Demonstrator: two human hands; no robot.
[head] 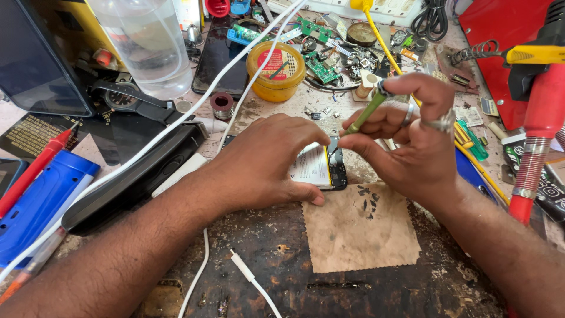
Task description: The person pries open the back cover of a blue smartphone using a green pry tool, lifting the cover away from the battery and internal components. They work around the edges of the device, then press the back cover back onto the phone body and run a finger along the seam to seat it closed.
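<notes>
On the worktop (353, 282), the left hand (259, 162) presses flat on the opened phone (321, 168); the right hand (412, 138) pinches a green screwdriver (365, 112), tip at its upper edge. Back cover off; unscrewing likely unfinished.

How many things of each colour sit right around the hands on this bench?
Green: 1, the screwdriver in the right hand
Black: 1, the opened phone under the left hand
Yellow: 1, the round tin
Brown: 1, the paper sheet
White: 1, the cable
Clear: 1, the plastic cup
Total: 6
</notes>
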